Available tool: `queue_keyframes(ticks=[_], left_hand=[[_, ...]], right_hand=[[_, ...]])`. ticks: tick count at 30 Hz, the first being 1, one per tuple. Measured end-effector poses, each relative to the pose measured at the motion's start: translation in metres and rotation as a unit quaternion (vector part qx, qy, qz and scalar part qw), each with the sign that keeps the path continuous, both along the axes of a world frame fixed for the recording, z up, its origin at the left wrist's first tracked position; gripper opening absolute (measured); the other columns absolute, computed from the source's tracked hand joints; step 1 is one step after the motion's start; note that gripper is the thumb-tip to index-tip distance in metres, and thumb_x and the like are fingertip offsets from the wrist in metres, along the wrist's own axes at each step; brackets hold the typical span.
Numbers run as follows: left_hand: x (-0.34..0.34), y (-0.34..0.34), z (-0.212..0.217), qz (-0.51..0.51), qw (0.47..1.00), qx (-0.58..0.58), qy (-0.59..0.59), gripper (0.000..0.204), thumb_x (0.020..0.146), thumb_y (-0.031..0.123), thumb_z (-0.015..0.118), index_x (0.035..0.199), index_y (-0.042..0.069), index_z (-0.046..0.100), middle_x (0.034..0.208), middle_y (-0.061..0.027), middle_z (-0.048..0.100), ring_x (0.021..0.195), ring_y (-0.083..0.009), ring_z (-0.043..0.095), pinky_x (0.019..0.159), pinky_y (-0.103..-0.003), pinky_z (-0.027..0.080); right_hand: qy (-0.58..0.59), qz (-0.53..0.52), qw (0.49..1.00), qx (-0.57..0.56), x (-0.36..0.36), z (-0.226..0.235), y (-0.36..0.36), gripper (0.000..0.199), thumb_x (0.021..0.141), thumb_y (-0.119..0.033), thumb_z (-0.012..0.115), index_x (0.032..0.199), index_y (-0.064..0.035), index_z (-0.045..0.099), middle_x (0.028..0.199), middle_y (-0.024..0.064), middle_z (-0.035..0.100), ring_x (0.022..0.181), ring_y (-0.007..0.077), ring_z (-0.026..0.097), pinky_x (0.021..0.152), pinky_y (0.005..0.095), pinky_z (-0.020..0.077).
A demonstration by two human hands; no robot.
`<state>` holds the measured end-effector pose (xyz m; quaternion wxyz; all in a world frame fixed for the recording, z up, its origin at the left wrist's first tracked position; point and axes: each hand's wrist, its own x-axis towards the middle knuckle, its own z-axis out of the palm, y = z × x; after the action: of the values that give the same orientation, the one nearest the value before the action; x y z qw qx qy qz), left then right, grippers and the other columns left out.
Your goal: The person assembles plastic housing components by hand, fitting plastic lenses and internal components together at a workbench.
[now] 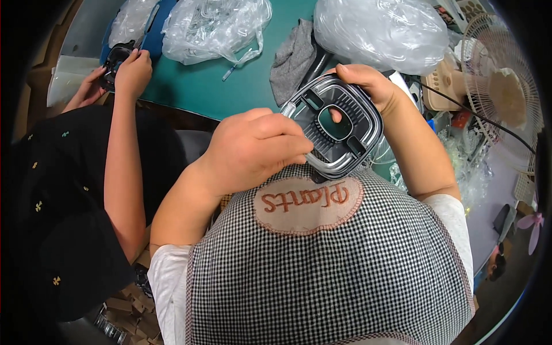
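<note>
My right hand [371, 86] grips the far right edge of a squarish black plastic housing [359, 123]. The housing is tilted up in front of my chest, with an oval hole in its middle and a shiny clear strip [291, 110] along its rim. One fingertip shows through the hole. At the near left edge of the rim, my left hand [259, 149] is closed in a pinch, its fingertips against or very close to the strip. Whatever those fingers hold, if anything, is hidden by the hand.
On the green table [184, 86] lie a clear bag of plastic parts [215, 29], a fuller bag [379, 31], a grey cloth [292, 60] and a pen [229, 73]. A beige fan [497, 86] stands right. At left, a co-worker's hands [132, 75] hold a similar black part [117, 59].
</note>
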<state>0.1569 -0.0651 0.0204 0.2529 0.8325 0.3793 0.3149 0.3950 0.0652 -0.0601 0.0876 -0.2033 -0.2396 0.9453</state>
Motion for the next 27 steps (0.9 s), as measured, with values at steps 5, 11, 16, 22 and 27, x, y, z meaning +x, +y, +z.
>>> queue_keyframes(ticks=[5,11,16,22,27], left_hand=[[0.001,0.007,-0.002,-0.006,1.000,-0.002,-0.023,0.019,0.072,0.018,0.077,0.089,0.011,0.072,0.085,0.0000,0.066,0.063,-0.0171,0.058,0.058,-0.029,0.045],[0.000,0.007,-0.002,-0.005,1.000,0.005,-0.007,0.019,0.072,0.018,0.077,0.089,0.011,0.073,0.085,-0.0004,0.067,0.067,-0.0169,0.060,0.058,-0.029,0.044],[0.001,0.010,-0.004,0.003,0.999,0.006,-0.036,0.020,0.071,0.016,0.078,0.090,0.011,0.073,0.086,-0.0008,0.067,0.069,-0.0169,0.061,0.058,-0.029,0.044],[0.000,0.014,0.001,-0.044,0.999,0.004,-0.001,0.022,0.070,0.016,0.078,0.091,0.011,0.074,0.088,-0.0004,0.068,0.066,-0.0178,0.057,0.058,-0.029,0.043],[-0.001,0.017,-0.002,-0.066,0.998,-0.001,-0.011,0.025,0.068,0.015,0.079,0.092,0.012,0.074,0.089,0.0010,0.067,0.068,-0.0182,0.056,0.059,-0.030,0.044]], right_hand=[[-0.003,0.002,1.000,0.004,-0.006,0.000,0.001,0.045,0.099,-0.032,0.049,0.098,0.0105,0.065,0.081,0.0209,0.070,0.067,0.0232,0.071,0.057,0.0310,0.0606],[0.006,0.010,1.000,-0.013,-0.007,0.000,0.003,0.045,0.100,-0.031,0.049,0.098,0.0106,0.065,0.081,0.0211,0.070,0.066,0.0239,0.071,0.057,0.0306,0.0604],[0.005,-0.003,1.000,-0.001,-0.008,0.005,0.002,0.045,0.100,-0.031,0.048,0.099,0.0105,0.065,0.081,0.0217,0.070,0.066,0.0240,0.071,0.057,0.0302,0.0603],[-0.005,0.021,1.000,0.009,-0.011,0.000,0.007,0.046,0.100,-0.032,0.048,0.099,0.0102,0.065,0.080,0.0217,0.070,0.066,0.0235,0.071,0.056,0.0313,0.0607],[0.020,0.030,0.999,-0.006,-0.014,0.000,0.005,0.047,0.100,-0.033,0.047,0.098,0.0105,0.065,0.081,0.0228,0.069,0.066,0.0244,0.071,0.053,0.0308,0.0603]])
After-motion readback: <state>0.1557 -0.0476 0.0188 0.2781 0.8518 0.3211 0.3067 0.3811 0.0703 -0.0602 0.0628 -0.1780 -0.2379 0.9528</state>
